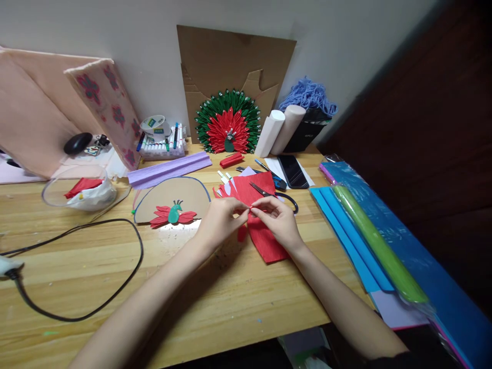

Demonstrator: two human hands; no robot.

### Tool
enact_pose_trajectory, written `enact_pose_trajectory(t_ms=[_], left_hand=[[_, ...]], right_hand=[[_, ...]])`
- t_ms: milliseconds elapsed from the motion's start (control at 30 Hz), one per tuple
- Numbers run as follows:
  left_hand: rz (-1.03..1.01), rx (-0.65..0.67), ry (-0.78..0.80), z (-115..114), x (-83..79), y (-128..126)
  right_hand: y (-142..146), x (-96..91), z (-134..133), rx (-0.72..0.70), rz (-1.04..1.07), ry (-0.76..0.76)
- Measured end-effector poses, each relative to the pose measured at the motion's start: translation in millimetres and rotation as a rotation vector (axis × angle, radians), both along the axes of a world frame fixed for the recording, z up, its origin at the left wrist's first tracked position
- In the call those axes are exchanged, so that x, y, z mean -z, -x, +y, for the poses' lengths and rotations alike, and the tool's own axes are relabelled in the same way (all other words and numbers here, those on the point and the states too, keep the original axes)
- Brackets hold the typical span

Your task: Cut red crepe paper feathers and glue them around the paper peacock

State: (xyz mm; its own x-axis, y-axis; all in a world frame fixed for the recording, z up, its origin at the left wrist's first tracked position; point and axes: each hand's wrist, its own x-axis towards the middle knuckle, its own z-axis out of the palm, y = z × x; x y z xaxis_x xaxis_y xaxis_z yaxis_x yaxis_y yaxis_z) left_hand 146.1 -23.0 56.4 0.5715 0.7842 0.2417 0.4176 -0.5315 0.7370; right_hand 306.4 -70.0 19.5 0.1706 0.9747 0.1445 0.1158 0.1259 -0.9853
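Note:
Both hands meet over the middle of the wooden table (pixel 115 287). My left hand (pixel 221 220) and my right hand (pixel 279 218) each pinch a small piece of red crepe paper (pixel 249 211) between fingertips. Beneath them lies a larger red crepe sheet (pixel 265 243). Black-handled scissors (pixel 274 196) rest on that sheet just beyond my right hand. To the left lies a half-round cardboard base (pixel 172 193) with a green peacock body and red petals (pixel 173 214) on it.
A finished green and red peacock fan (pixel 228 123) leans on cardboard at the wall. A phone (pixel 292 171), purple crepe roll (pixel 169 170), marker set (pixel 161 146) and a clear bowl (pixel 79 192) stand around. A black cable (pixel 115 297) loops at left. Blue and green paper rolls (pixel 376 246) lie right.

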Motion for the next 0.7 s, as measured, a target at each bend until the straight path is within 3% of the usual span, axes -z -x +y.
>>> enact_pose_trajectory(t_ms=[300,533,700], left_hand=[[-0.104,-0.062,0.194,2.4,5.4,-1.2],[-0.11,-0.066,0.042,1.2,7.1,-2.8],[-0.089,-0.043,0.022,1.5,7.7,-2.8]], right_hand=[[-2.4,-1.0,-2.8,-0.013,-0.053,-0.046],[-1.4,1.9,0.5,0.052,0.044,0.03],[-1.9,3.1,2.3,0.06,0.08,0.043]])
